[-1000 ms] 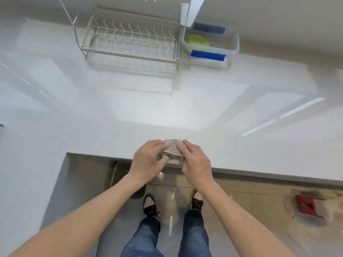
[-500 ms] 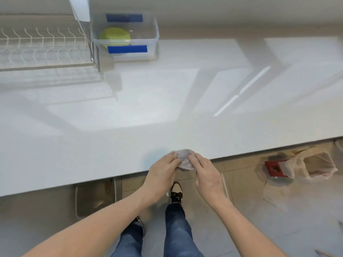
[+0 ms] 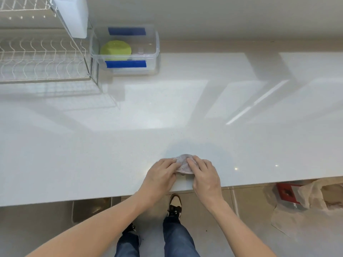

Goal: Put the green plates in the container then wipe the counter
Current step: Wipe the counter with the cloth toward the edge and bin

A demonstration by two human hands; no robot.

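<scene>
- So, both hands sit low in the middle of the frame, on the near edge of the white counter [image 3: 241,145].
- Left hand [image 3: 160,176]: fingers bent over the left side of a small crumpled cloth [image 3: 182,164], thumb tucked at the cloth's near edge, pinching it.
- Right hand [image 3: 204,176]: fingers curled on the right side of the same cloth, gripping it too. The two hands' fingertips almost meet on top of the cloth.
- Cloth is pale grey-pink and bunched up, lying on the counter just inside the front edge; only the middle strip between the hands shows.
- Green plates [image 3: 116,49]: upper left of centre, inside a clear plastic container [image 3: 152,58]. They read as one green round shape; can't tell how many are stacked.
- Container stands on the counter against the back wall, with blue latches on its near and far sides. No lid on it that I can see.
- Wire dish rack [image 3: 42,58]: upper left corner, just beside the container on its left. A white box-like part [image 3: 74,15] hangs off the rack's right end, above the container's left corner.
- Counter surface is glossy, with window reflections across the right half.
- Below the counter edge: tiled floor, the person's jeans and dark shoes at bottom centre.
- Lower right on the floor: a red item [image 3: 285,191] partly under crumpled translucent plastic sheeting [image 3: 315,197]; can't tell what it is.
</scene>
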